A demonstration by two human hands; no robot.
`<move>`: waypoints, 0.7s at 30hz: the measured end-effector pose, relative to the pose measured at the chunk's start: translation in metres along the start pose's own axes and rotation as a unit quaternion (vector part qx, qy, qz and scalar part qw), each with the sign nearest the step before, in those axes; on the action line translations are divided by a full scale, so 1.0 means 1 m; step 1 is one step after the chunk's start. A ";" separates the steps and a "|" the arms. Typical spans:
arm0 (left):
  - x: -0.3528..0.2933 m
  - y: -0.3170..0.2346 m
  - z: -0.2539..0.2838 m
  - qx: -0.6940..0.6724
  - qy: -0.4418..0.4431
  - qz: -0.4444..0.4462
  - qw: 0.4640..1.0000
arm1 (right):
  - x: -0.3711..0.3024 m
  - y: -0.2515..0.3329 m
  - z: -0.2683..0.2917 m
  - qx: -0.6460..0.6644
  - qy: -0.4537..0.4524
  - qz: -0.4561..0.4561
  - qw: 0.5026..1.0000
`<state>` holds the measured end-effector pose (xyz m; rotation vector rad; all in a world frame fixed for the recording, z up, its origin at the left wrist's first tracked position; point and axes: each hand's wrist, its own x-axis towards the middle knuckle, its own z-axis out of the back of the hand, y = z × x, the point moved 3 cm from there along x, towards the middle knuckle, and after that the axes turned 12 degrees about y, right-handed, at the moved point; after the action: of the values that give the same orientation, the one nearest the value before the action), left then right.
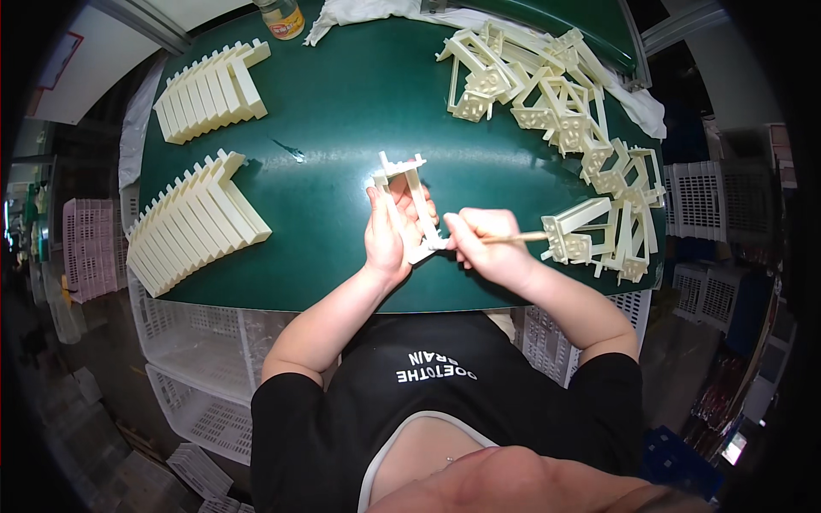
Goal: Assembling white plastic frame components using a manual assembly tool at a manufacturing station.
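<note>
My left hand (389,231) is closed around a cream plastic frame (416,198) and holds it over the middle of the green table. The frame has two long side bars, with small pegs at its far end. In my right hand (492,244) is a slim stick-like tool with a pale wooden handle (526,236), its rear end pointing right. My right fingers grip the tool close to the frame's near end. The tool's tip is too small and pale to make out, but it lies at or beside that near corner.
Two neat rows of cream frames, a far row (214,94) and a near row (198,224), stand on the left of the green table (325,111). Loose frames (556,103) are heaped along the right. At the back are a jar (282,19) and white cloth (368,10). White crates (201,342) sit below.
</note>
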<state>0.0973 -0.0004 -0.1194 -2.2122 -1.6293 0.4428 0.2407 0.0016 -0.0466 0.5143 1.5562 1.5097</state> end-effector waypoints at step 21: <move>-0.003 0.004 -0.001 0.037 -0.007 -0.044 0.998 | 0.026 -0.015 -0.042 0.282 -0.045 0.263 0.922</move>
<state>0.1000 -0.0041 -0.1201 -2.0786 -1.6829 0.4882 0.1970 -0.0049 -0.0737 1.4059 1.8704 1.3586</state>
